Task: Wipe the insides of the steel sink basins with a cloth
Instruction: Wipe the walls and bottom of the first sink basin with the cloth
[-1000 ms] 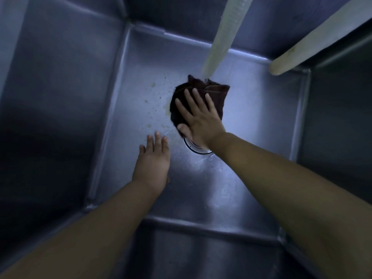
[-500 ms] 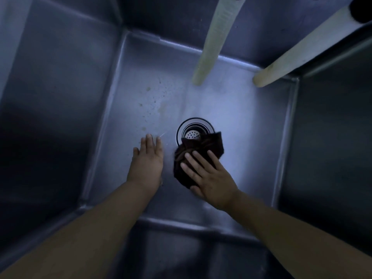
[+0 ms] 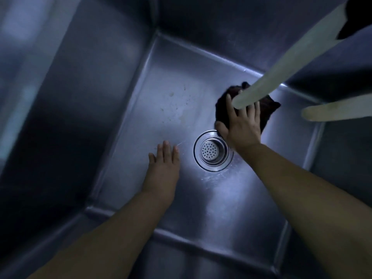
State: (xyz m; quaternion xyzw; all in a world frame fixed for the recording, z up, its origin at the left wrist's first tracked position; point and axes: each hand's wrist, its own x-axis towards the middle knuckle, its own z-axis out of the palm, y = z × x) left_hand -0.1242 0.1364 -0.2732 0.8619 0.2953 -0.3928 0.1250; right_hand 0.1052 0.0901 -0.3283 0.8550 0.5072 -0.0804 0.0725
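Dark cloth [image 3: 265, 109] lies under flat right hand [image 3: 242, 125]; left hand [image 3: 164, 164] rests flat, fingers straight.

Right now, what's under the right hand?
A dark cloth lies under the right hand, whose spread fingers press it flat on the sink floor, just beyond the drain. The steel beneath the cloth is hidden, and a pale hose covers some fingertips.
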